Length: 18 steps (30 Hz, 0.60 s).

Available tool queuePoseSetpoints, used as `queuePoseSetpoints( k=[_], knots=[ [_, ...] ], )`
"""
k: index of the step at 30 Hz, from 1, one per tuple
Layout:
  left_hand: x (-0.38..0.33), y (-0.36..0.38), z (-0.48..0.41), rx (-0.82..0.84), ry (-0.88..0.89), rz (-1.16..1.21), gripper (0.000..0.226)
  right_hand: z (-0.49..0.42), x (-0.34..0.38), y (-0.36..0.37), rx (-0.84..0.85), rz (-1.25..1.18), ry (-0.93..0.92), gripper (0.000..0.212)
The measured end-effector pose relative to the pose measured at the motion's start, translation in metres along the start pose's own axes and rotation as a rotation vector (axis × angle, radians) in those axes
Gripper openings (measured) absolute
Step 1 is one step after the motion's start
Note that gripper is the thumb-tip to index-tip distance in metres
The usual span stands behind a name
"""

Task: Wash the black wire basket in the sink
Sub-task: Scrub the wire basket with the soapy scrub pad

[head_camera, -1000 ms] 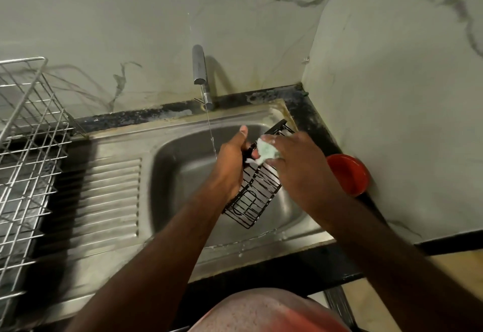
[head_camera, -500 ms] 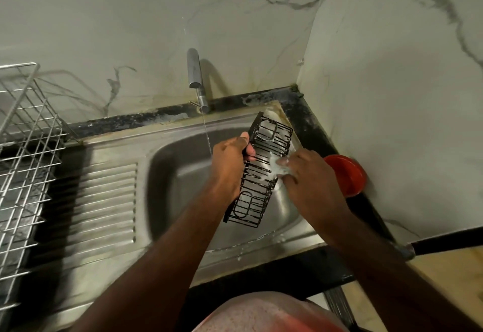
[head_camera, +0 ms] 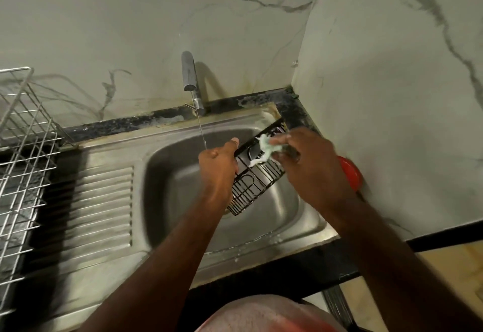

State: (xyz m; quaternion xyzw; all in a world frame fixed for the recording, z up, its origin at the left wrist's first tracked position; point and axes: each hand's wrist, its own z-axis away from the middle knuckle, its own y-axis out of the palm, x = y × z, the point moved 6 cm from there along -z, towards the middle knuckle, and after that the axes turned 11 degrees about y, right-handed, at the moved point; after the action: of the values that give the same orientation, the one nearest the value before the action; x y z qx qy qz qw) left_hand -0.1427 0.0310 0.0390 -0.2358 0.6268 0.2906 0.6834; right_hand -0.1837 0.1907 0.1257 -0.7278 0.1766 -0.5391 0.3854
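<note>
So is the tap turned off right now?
No, a thin stream of water runs from the tap down into the sink, just beside the left hand.

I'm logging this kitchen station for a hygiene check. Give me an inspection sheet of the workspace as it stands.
Surface: steel sink with ribbed drainboard, dark counter around it.
Job's things: black wire basket held tilted over the basin; soapy pale cloth against its upper part; thin stream runs from the tap.
Clutter: red bowl on the counter at right; wire dish rack at left.
Grippers: left hand grips the basket's edge; right hand holds the cloth.
Cables: nothing seen.
Surroundings: marbled wall, stained behind the tap.
</note>
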Motion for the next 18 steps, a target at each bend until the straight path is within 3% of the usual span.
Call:
queuePoseSetpoints(
  k=[5,10,15,18],
  knots=[
    [-0.008,0.002,-0.005,-0.060,0.070,-0.017,0.027,-0.009,0.023,0.032,0.103,0.241,-0.125,0.031],
    [-0.002,-0.002,-0.007,-0.064,0.049,-0.052,0.048,0.024,0.013,0.040,0.298,0.419,-0.288,0.039],
    [0.001,-0.008,-0.013,-0.108,-0.013,-0.013,0.056,0.038,-0.006,0.038,0.407,0.363,-0.228,0.036],
    [0.003,-0.014,-0.015,-0.145,-0.031,-0.011,0.054,0.025,-0.009,0.020,0.384,0.235,-0.068,0.026]
  ],
)
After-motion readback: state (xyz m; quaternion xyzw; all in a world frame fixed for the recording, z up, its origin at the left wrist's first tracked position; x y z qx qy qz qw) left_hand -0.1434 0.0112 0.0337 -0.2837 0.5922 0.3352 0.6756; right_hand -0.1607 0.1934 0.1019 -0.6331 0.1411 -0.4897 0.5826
